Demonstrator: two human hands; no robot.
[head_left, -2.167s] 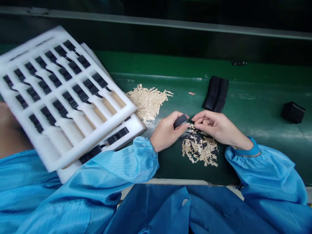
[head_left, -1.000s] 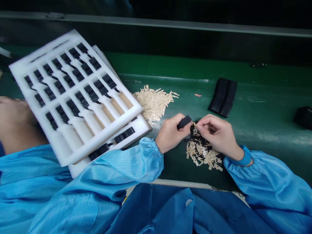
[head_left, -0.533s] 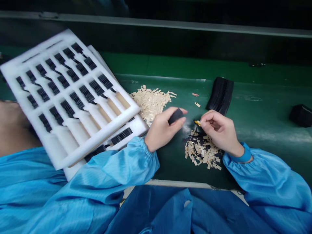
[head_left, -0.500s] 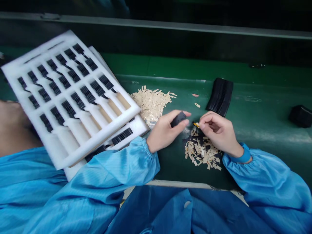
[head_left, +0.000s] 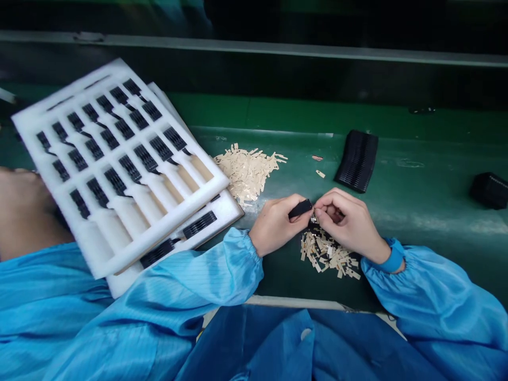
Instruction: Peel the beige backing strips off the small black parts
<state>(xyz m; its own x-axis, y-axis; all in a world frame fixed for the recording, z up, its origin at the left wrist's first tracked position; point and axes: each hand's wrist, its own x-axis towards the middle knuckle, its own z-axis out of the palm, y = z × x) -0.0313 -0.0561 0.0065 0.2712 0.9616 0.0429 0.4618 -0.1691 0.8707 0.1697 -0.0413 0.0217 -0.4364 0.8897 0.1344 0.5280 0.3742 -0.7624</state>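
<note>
My left hand [head_left: 275, 222] is closed around a small black block [head_left: 300, 208], its end pointing toward my other hand. My right hand [head_left: 349, 219] is pinched at the block's tip, and what its fingertips hold, if anything, is too small to make out. Just below the hands lies a pile of small cream and black strips [head_left: 327, 251]. A larger heap of thin cream-coloured strips [head_left: 246, 169] spreads beyond my left hand.
A white foam tray [head_left: 159, 233] with black comb-like parts leans at the left on a second foam tray [head_left: 232, 211]. A row of black pieces [head_left: 356, 161] lies behind my right hand; another black stack [head_left: 490, 189] stands far right. Another person's arm [head_left: 29, 211] is at the left edge.
My hands have come together. The left has turned the black block over toward the right hand, and the right has lifted a small yellowish piece away from the pile to the block's tip.
</note>
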